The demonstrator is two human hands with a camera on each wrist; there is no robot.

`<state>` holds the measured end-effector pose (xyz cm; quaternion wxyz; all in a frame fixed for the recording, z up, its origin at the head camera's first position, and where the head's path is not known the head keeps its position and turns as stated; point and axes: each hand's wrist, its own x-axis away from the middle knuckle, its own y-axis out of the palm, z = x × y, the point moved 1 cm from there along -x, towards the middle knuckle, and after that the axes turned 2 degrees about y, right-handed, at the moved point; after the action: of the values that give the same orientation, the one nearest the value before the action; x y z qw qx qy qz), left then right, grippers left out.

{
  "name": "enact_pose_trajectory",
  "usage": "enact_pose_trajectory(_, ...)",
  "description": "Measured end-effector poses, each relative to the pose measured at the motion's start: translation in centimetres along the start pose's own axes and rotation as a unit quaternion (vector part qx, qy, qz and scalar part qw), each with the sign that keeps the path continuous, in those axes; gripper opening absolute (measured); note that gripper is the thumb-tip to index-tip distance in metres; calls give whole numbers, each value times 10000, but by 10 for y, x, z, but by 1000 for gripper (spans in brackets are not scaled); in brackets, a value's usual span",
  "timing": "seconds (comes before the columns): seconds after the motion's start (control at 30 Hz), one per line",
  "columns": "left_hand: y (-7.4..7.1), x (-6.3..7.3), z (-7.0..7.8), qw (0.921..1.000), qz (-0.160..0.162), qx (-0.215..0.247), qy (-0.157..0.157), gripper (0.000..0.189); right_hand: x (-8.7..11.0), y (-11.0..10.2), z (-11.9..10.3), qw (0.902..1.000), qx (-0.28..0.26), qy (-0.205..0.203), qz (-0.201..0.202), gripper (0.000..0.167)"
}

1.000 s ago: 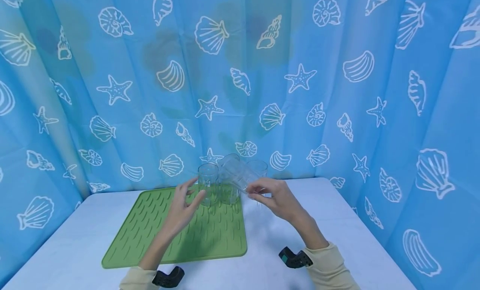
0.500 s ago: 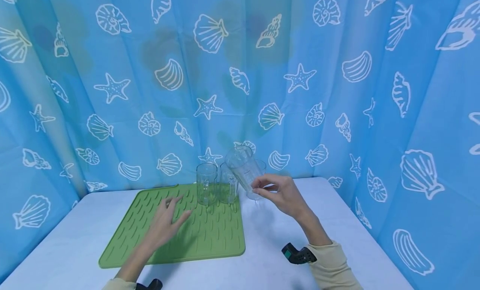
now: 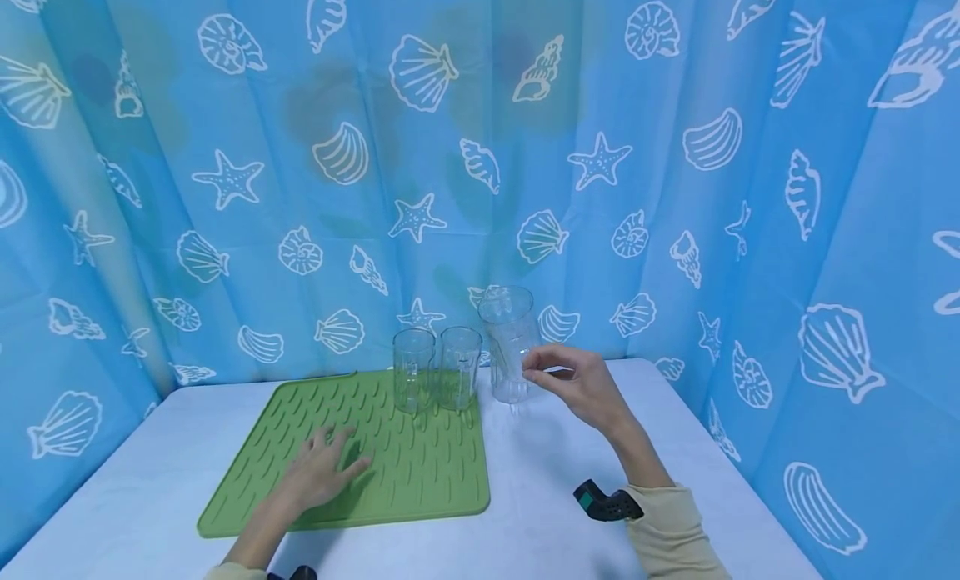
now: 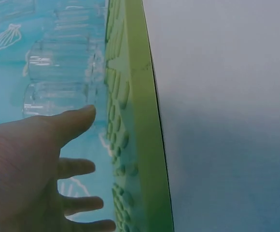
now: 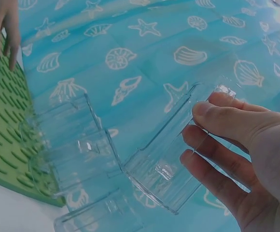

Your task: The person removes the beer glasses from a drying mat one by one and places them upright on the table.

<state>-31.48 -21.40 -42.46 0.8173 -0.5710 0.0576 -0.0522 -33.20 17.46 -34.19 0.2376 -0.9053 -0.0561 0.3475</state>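
My right hand (image 3: 573, 384) pinches a clear drinking glass (image 3: 507, 317) between thumb and fingers, raised and slightly tilted with its mouth up. In the right wrist view the held glass (image 5: 161, 162) slants across the middle, the thumb near its end. Behind it, partly overlapped, another clear glass (image 3: 510, 388) stands on the white table just right of the green mat. Two more stand side by side at the mat's back right, a left glass (image 3: 413, 372) and a right glass (image 3: 459, 370). My left hand (image 3: 315, 472) hovers low over the mat, fingers spread and holding nothing.
The ribbed green drying mat (image 3: 300, 413) covers the left and middle of the white table (image 3: 547, 497). A blue curtain (image 3: 600, 255) with white seashell prints hangs close behind the table and along both sides.
My right hand has moved right with the held glass, which has turned from strongly tilted to nearly upright. My left hand has drawn back from the glasses, leftward and toward me.
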Motion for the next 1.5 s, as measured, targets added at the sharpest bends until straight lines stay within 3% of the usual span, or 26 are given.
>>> enact_pose_trajectory(0.33,1,2,-3,9984,-490,-286,-47,68,2,-12,11,9995,94,224,197,13)
enact_pose_trajectory(0.63,1,4,-4,9979,-493,-409,10,57,3,-21,20,9987,-5,341,368,16)
enact_pose_trajectory(1.07,1,4,-3,9970,-629,-452,-30,57,9,-28,45,9948,315,797,552,20)
enact_pose_trajectory(1.27,2,4,-4,9970,-623,-464,-41,56,15,-22,67,9933,389,866,665,20)
enact_pose_trajectory(1.5,3,3,-4,9970,-639,-437,-29,57,21,-11,92,9883,385,1271,752,17)
